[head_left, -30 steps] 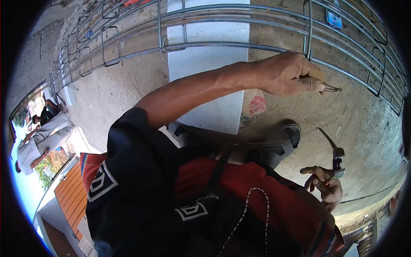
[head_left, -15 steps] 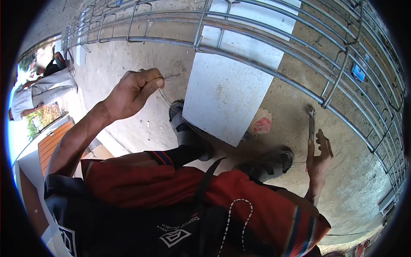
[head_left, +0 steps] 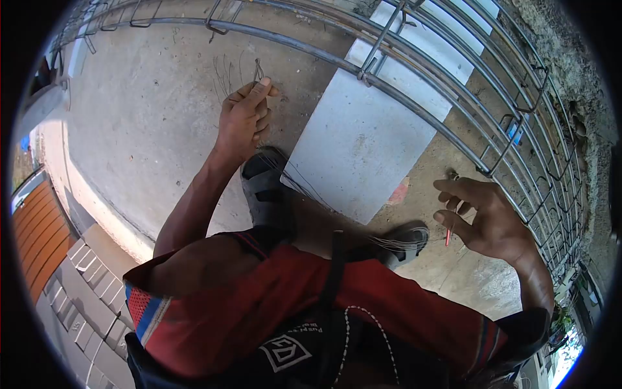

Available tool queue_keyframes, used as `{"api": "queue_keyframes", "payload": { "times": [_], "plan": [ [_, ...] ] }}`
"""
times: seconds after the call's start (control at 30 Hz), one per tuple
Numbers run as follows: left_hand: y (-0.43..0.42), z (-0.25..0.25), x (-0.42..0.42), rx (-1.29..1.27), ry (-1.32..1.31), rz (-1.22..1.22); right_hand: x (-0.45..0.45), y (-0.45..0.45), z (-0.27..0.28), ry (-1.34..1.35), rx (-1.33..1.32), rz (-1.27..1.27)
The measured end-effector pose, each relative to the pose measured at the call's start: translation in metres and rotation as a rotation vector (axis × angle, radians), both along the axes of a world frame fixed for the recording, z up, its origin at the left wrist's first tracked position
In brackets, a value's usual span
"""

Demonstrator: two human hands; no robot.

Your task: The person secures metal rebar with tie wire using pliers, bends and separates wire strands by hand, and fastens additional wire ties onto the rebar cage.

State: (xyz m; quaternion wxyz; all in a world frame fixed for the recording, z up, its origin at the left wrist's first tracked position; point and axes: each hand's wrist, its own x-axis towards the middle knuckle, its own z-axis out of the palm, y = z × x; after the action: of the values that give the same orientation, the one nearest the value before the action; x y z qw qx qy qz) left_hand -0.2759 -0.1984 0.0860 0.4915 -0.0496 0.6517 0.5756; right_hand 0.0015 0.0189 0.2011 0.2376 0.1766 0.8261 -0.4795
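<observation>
Steel cage (head_left: 364, 74) arches over the floor (head_left: 155, 123) and the white board (head_left: 366, 139), barring part of the board's far end; its own ends are cut off. The right hand (head_left: 489, 214), fingers loosely curled, mostly hides a tool with a red handle (head_left: 448, 237). The left hand (head_left: 243, 122) pinches thin wires (head_left: 258, 69). Bars partly cover a blue packet (head_left: 515, 131).

My only feed is one head cam, worn by the person. It looks forward and steeply down past the red shorts (head_left: 259, 298) to the floor (head_left: 162, 117). Wide fisheye, black at the corners. Both hands, left (head_left: 489, 217) and right (head_left: 245, 120), sit close in frame; steel bars (head_left: 278, 39) arc across the top. No second view, so no overlap.
</observation>
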Motion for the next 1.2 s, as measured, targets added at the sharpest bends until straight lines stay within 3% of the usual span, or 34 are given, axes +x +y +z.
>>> {"api": "queue_keyframes", "payload": {
  "times": [0.1, 0.23, 0.4, 0.5, 0.53, 0.57, 0.7, 0.8, 0.97, 1.0, 1.13, 1.2],
  "plan": [
    [0.010, -0.031, -0.031, 0.035, -0.140, 0.142, -0.014, -0.021, -0.012, -0.318, -0.250, -0.268],
    [0.042, -0.051, -0.043, 0.161, -0.273, 0.322, -0.053, -0.056, -0.071, -0.123, -0.214, -0.671],
    [0.083, -0.073, -0.035, 0.467, -0.369, 0.331, -0.118, -0.075, -0.142, 0.373, 0.305, -0.869],
    [0.082, -0.094, -0.038, 0.772, -0.563, 0.265, -0.133, -0.099, -0.170, 0.490, 0.301, -1.307],
    [0.077, -0.095, -0.037, 0.850, -0.647, 0.238, -0.136, -0.104, -0.171, 0.409, 0.361, -1.377],
    [0.072, -0.096, -0.038, 0.926, -0.734, 0.209, -0.136, -0.104, -0.168, 0.364, 0.412, -1.339],
    [0.073, -0.136, -0.067, 0.740, -0.760, 0.254, -0.146, -0.096, -0.146, 0.193, 0.549, -1.204],
    [0.115, -0.172, -0.088, 1.039, -0.826, 0.217, -0.148, -0.093, -0.148, 0.139, 0.633, -1.156],
    [0.175, -0.146, -0.078, 1.175, -0.939, 0.242, -0.153, -0.095, -0.148, 0.089, 0.667, -1.141],
    [0.183, -0.150, -0.079, 1.312, -1.028, 0.155, -0.155, -0.096, -0.148, 0.105, 0.691, -1.132],
    [0.195, -0.126, -0.079, 1.320, -1.082, 0.074, -0.152, -0.102, -0.155, 0.182, 0.722, -1.117],
    [0.198, -0.124, -0.076, 1.444, -1.014, -0.006, -0.156, -0.103, -0.156, 0.221, 0.735, -1.126]
  ]
}}
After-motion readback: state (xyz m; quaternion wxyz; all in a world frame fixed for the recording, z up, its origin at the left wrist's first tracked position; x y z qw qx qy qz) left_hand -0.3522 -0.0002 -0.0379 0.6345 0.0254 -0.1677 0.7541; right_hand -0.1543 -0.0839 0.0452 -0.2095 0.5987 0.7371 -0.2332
